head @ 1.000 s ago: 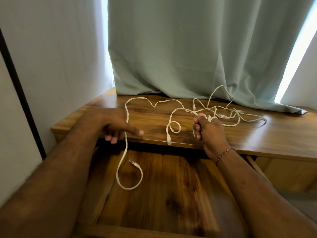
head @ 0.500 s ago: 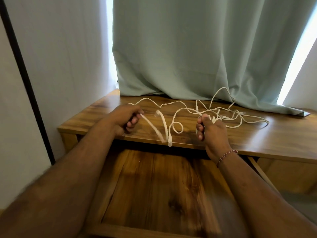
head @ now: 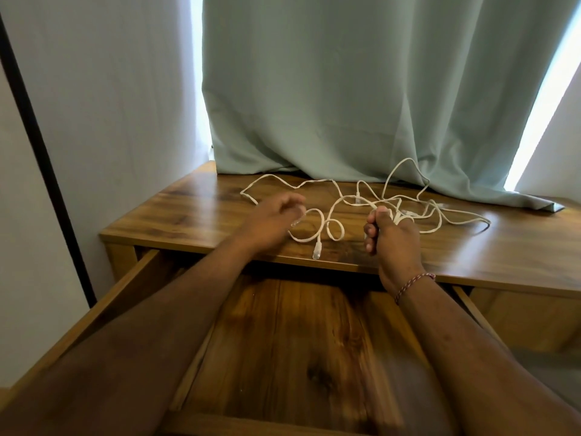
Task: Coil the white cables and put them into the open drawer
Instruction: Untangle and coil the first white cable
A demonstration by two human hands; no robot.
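Thin white cables [head: 333,229], plain, pale connector ends. Glossy brown wooden tabletop [head: 518,243], streaked darker grain. Open brown wooden drawer [head: 132,284], dark knot in its grain. Pale sage-green fabric curtain [head: 361,89], unpatterned. Red-and-white braided thread bracelet [head: 412,283].

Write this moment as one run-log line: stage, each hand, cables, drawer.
stage: gathering | left hand: pinches cable end | right hand: grips cable bunch | white cables: loose on desktop | drawer: open

you're working bare-armed, no sleeves showing on either forearm. left hand [head: 270,220] is wearing nothing, no rings or watch. right hand [head: 394,237] is wearing one thin braided thread bracelet [head: 413,283], red and white, sitting at the wrist.
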